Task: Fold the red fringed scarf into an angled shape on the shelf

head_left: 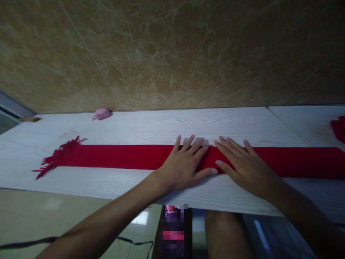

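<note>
Pressing one red scarf [121, 157], left hand [185, 166] and right hand [242, 167] lie splayed, grip empty.

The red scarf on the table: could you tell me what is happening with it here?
A person has the left hand and right hand lying flat, side by side, on the middle of a red scarf stretched along a white table. Its fringed end lies to the left. A small pink object sits by the wall.

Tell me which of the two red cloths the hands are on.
The long red scarf with the fringed end, stretched across the table: left hand and right hand lie flat on it. The other red cloth, far right, is untouched.
</note>
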Tool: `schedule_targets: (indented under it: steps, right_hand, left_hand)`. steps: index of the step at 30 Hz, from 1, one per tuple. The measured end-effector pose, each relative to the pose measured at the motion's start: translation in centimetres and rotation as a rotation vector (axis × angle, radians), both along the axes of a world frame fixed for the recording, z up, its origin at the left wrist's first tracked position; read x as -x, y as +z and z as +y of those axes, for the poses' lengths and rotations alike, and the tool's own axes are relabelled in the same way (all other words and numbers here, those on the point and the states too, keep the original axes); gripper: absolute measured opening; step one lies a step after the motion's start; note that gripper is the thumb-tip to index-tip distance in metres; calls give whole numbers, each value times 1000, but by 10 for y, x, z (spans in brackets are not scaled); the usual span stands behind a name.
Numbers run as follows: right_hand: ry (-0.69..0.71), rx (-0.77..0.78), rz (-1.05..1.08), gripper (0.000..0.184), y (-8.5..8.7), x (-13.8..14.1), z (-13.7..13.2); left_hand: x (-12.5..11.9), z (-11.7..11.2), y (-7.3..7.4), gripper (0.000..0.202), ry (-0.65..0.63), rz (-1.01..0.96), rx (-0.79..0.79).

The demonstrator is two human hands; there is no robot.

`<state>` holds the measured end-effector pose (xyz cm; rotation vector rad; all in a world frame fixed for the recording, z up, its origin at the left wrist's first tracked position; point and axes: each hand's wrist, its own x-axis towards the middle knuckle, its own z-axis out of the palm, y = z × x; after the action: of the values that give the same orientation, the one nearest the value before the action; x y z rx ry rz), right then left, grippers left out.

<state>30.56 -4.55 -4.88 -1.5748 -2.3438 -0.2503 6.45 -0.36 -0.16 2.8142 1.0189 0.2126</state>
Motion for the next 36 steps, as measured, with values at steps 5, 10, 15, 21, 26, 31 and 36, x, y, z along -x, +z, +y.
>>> schedule_targets:
  steps: [5,10,15,21,26,31,36]
  right_hand:
    - [-9,-6,-12,61,2,1,0]
    - [-22,34,-10,63,3,1,0]
    - [-90,122,9,68,19,19,4]
    - [-2,184,22,66,28,68,13]
    - [-18,208,-8,66,22,73,13]
    - [-14,187,-11,67,22,61,9]
    - [-36,137,19,67,15,35,6]
  left_hand:
    - [55,13,5,70,176,84,43]
    - [88,16,-6,66,236,86,11]
    - [89,14,-10,66,251,113,-4]
    - [89,15,-10,66,241,97,-31]
    - [88,14,-9,72,243,120,-33]
    - [91,13,-8,74,243,126,-48]
    - [114,14,-7,73,268,145,-33]
